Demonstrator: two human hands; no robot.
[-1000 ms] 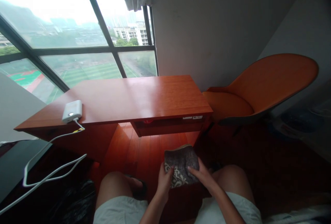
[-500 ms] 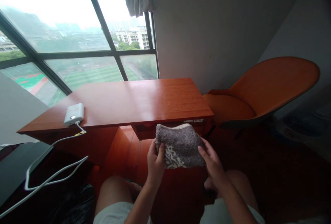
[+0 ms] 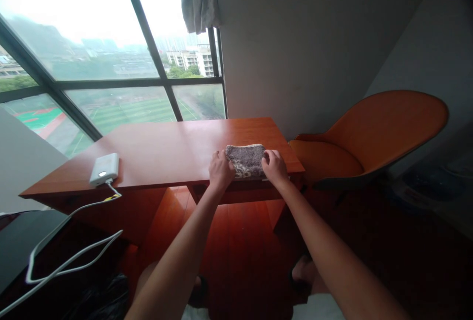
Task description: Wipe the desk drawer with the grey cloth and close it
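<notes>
A folded grey-brown towel (image 3: 247, 158) with a cream pattern and a pale edge lies at the front right part of the reddish wooden desk (image 3: 162, 152). My left hand (image 3: 220, 170) grips its left side, fingers bent over the edge. On the opposite side, my right hand (image 3: 274, 166) pinches the towel's right edge between thumb and fingers. Both arms reach forward over the floor. The towel's underside is hidden, so I cannot tell whether all of it rests on the desktop.
A white power bank-like box (image 3: 105, 168) with a white cable (image 3: 74, 211) sits at the desk's left. An orange chair (image 3: 388, 135) stands to the right. Behind the desk are a window (image 3: 111, 54) and a grey curtain (image 3: 199, 5). A black plastic bag (image 3: 105, 293) lies lower left.
Both hands have carried the towel forward, from above my lap to the desk's front right part. The view has shifted slightly. The hands keep their hold on its two sides.
</notes>
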